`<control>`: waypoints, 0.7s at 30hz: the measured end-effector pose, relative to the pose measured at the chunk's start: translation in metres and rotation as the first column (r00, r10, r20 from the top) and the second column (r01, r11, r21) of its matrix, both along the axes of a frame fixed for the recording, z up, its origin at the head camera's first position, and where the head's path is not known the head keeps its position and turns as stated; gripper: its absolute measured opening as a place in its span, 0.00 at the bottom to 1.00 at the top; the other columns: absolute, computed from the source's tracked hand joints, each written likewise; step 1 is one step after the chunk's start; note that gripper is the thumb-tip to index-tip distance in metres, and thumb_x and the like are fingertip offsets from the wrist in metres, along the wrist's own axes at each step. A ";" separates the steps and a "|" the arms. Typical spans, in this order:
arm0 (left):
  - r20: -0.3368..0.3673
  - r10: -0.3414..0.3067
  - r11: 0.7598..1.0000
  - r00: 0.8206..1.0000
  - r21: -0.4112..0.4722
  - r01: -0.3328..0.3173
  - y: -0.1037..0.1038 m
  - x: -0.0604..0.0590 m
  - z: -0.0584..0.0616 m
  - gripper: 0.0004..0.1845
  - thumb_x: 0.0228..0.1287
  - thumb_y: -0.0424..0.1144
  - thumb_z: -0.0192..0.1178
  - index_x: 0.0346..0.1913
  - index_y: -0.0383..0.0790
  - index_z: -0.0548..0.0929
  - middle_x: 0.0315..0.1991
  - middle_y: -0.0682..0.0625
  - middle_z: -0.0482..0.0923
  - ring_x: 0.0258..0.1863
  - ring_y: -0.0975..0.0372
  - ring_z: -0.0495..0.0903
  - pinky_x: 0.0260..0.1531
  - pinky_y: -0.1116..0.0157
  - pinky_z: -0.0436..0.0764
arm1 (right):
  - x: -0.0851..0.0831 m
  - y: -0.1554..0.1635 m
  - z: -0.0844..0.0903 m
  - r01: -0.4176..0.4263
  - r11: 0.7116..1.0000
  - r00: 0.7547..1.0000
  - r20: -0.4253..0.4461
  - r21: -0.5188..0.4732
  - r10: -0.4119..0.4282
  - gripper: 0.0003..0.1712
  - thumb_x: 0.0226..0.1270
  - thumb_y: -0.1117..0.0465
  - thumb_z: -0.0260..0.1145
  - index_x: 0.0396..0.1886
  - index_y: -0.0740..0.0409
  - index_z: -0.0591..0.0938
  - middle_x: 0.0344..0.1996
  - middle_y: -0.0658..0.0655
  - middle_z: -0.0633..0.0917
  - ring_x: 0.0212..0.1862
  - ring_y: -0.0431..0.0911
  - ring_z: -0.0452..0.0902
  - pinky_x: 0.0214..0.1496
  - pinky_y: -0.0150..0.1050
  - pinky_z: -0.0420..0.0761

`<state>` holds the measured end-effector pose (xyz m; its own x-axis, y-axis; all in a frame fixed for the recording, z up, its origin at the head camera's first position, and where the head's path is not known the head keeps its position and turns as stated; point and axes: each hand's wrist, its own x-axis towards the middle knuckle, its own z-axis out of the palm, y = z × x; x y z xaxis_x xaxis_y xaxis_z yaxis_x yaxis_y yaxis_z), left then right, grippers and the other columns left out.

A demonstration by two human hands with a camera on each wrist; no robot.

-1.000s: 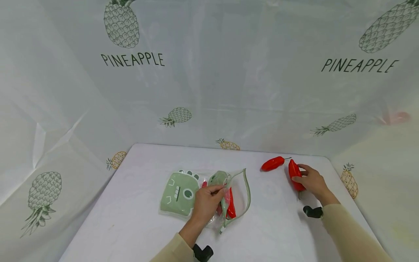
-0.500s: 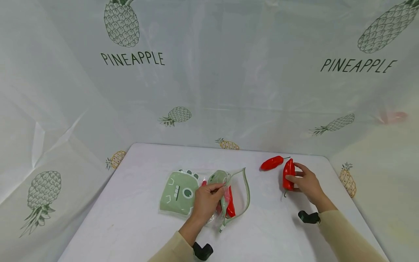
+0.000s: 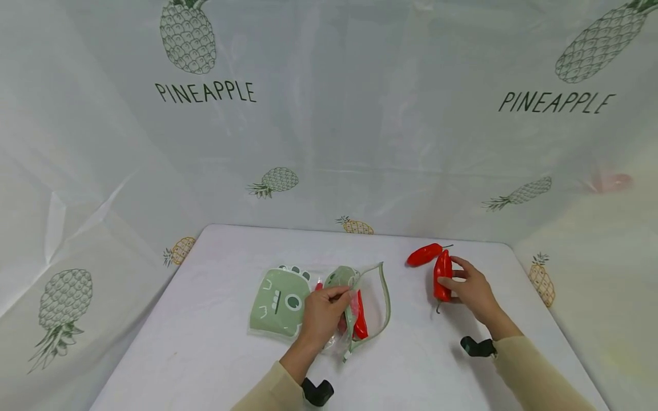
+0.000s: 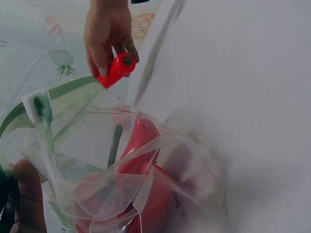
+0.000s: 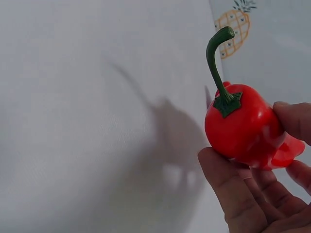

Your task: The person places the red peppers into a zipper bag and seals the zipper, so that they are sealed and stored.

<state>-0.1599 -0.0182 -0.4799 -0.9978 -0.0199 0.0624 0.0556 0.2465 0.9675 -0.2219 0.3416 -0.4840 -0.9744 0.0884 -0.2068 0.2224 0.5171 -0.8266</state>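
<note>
My left hand (image 3: 321, 317) pinches the green zip edge of a clear plastic bag (image 4: 194, 160), whose mouth gapes to the right. Red chili peppers (image 4: 146, 145) lie inside it, seen through the film, and the bag bears a green cartoon monster print (image 3: 280, 302). Over on the right, my right hand (image 3: 473, 288) grips a red chili pepper (image 3: 442, 277) between thumb and fingers. Its curved green stem (image 5: 214, 63) points toward the right wrist camera, and its shadow falls on the table beside it. Another red chili pepper (image 3: 424, 254) lies on the table behind the held one.
The white table (image 3: 195, 342) ends at a back edge against a pale curtain (image 3: 360, 114) printed with pineapples. Its right edge runs beside my right forearm. Black wrist mounts (image 3: 477, 346) sit on both wrists.
My right hand has carried its chili pepper leftward, raised off the table and turned more upright. The left hand keeps its pinch on the bag's edge in the same place.
</note>
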 end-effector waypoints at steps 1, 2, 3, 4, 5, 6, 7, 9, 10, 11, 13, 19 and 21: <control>-0.002 0.003 1.000 1.000 -0.002 -0.003 0.000 0.000 0.000 0.10 0.72 0.41 0.68 0.50 0.44 0.94 0.28 0.54 0.86 0.21 0.67 0.76 0.20 0.73 0.78 | 0.001 -0.001 0.000 -0.005 1.000 1.000 -0.003 -0.001 0.005 0.55 0.73 0.54 0.72 0.86 0.59 0.49 0.73 0.78 0.64 0.69 0.74 0.68 0.45 0.51 0.91; -0.004 0.007 1.000 1.000 -0.006 -0.007 0.000 -0.001 0.001 0.10 0.72 0.41 0.68 0.50 0.45 0.94 0.29 0.54 0.86 0.23 0.67 0.77 0.21 0.73 0.78 | 0.001 -0.002 0.000 -0.009 1.000 1.000 -0.006 -0.001 0.009 0.55 0.73 0.54 0.72 0.86 0.59 0.49 0.73 0.78 0.64 0.68 0.74 0.68 0.45 0.50 0.91; -0.006 0.009 1.000 1.000 -0.010 -0.009 0.000 -0.001 0.001 0.10 0.72 0.41 0.68 0.50 0.45 0.94 0.30 0.54 0.87 0.25 0.66 0.78 0.22 0.73 0.79 | 0.002 -0.003 0.000 -0.013 1.000 1.000 -0.008 -0.002 0.013 0.54 0.73 0.54 0.72 0.86 0.59 0.49 0.73 0.78 0.64 0.68 0.74 0.69 0.45 0.50 0.91; -0.008 0.011 1.000 1.000 -0.013 -0.011 0.001 -0.001 0.002 0.10 0.72 0.41 0.68 0.50 0.45 0.94 0.31 0.54 0.88 0.27 0.66 0.79 0.23 0.73 0.79 | 0.003 -0.005 0.000 -0.015 1.000 1.000 -0.010 -0.003 0.015 0.54 0.73 0.54 0.72 0.86 0.59 0.50 0.73 0.78 0.65 0.68 0.74 0.69 0.45 0.50 0.91; -0.011 0.013 1.000 1.000 -0.017 -0.013 0.001 -0.002 0.002 0.10 0.72 0.41 0.69 0.49 0.45 0.94 0.32 0.53 0.88 0.28 0.66 0.79 0.24 0.73 0.80 | 0.004 -0.006 0.000 -0.017 1.000 1.000 -0.012 -0.004 0.017 0.54 0.73 0.54 0.72 0.86 0.59 0.50 0.73 0.78 0.65 0.68 0.74 0.70 0.45 0.50 0.91; -0.014 0.013 1.000 1.000 -0.019 -0.014 0.001 -0.002 0.002 0.10 0.72 0.41 0.69 0.49 0.44 0.94 0.33 0.53 0.89 0.30 0.66 0.80 0.25 0.73 0.80 | 0.005 -0.008 0.001 -0.017 1.000 1.000 -0.012 -0.006 0.017 0.54 0.73 0.54 0.72 0.86 0.58 0.50 0.73 0.77 0.65 0.68 0.74 0.70 0.45 0.50 0.91; -0.015 0.015 1.000 1.000 -0.021 -0.016 0.001 -0.002 0.003 0.09 0.71 0.41 0.69 0.49 0.45 0.94 0.34 0.53 0.89 0.31 0.65 0.80 0.26 0.73 0.81 | 0.006 -0.009 0.002 -0.021 1.000 1.000 -0.012 -0.006 0.021 0.54 0.73 0.54 0.73 0.86 0.59 0.50 0.73 0.78 0.65 0.68 0.74 0.69 0.45 0.50 0.91; -0.016 0.017 1.000 1.000 -0.024 -0.017 0.001 -0.003 0.003 0.10 0.71 0.41 0.69 0.49 0.45 0.94 0.35 0.53 0.90 0.33 0.65 0.81 0.27 0.72 0.81 | 0.008 -0.013 0.003 -0.022 1.000 1.000 -0.008 -0.009 0.022 0.54 0.72 0.54 0.73 0.86 0.57 0.50 0.73 0.77 0.65 0.68 0.74 0.69 0.45 0.50 0.91; -0.015 0.017 1.000 1.000 -0.024 -0.018 0.001 -0.003 0.003 0.10 0.71 0.42 0.69 0.49 0.45 0.94 0.35 0.53 0.90 0.33 0.65 0.81 0.28 0.72 0.81 | 0.009 -0.014 0.004 -0.022 1.000 1.000 -0.006 -0.011 0.022 0.54 0.72 0.54 0.73 0.86 0.57 0.51 0.73 0.77 0.65 0.69 0.73 0.69 0.45 0.50 0.91; -0.014 0.018 1.000 1.000 -0.025 -0.018 0.001 -0.003 0.003 0.10 0.71 0.42 0.69 0.49 0.45 0.94 0.35 0.53 0.90 0.33 0.65 0.81 0.27 0.72 0.81 | 0.010 -0.016 0.004 -0.029 0.999 1.000 -0.007 -0.014 0.029 0.55 0.72 0.54 0.73 0.86 0.57 0.51 0.73 0.77 0.65 0.69 0.73 0.68 0.45 0.50 0.91; -0.014 0.019 0.999 1.000 -0.027 -0.019 0.001 -0.004 0.003 0.10 0.71 0.42 0.69 0.49 0.45 0.94 0.34 0.54 0.89 0.33 0.64 0.80 0.27 0.72 0.81 | 0.012 -0.020 0.005 -0.037 0.999 0.999 -0.007 -0.020 0.037 0.54 0.72 0.54 0.74 0.86 0.56 0.51 0.73 0.76 0.66 0.69 0.73 0.69 0.45 0.50 0.91; -0.021 0.022 0.999 1.000 -0.027 -0.022 0.001 -0.004 0.004 0.10 0.71 0.42 0.69 0.49 0.44 0.94 0.34 0.54 0.90 0.32 0.65 0.80 0.27 0.72 0.81 | 0.020 -0.036 0.006 -0.070 0.997 0.997 -0.021 -0.032 0.069 0.51 0.72 0.55 0.74 0.85 0.55 0.55 0.71 0.74 0.69 0.67 0.70 0.72 0.43 0.49 0.92; -0.022 0.021 0.999 1.000 -0.024 -0.021 0.001 -0.004 0.005 0.10 0.71 0.42 0.69 0.49 0.44 0.94 0.34 0.53 0.90 0.32 0.65 0.80 0.27 0.72 0.81 | 0.024 -0.041 0.006 -0.080 0.996 0.996 -0.027 -0.026 0.080 0.50 0.71 0.55 0.74 0.85 0.55 0.57 0.70 0.74 0.71 0.66 0.70 0.73 0.43 0.48 0.92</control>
<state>-0.1637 -0.0168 -0.4752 -0.9956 -0.0391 0.0851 0.0714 0.2716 0.9598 -0.1980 0.3004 -0.4781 -0.9832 0.0047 -0.1826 0.1595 0.5094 -0.8456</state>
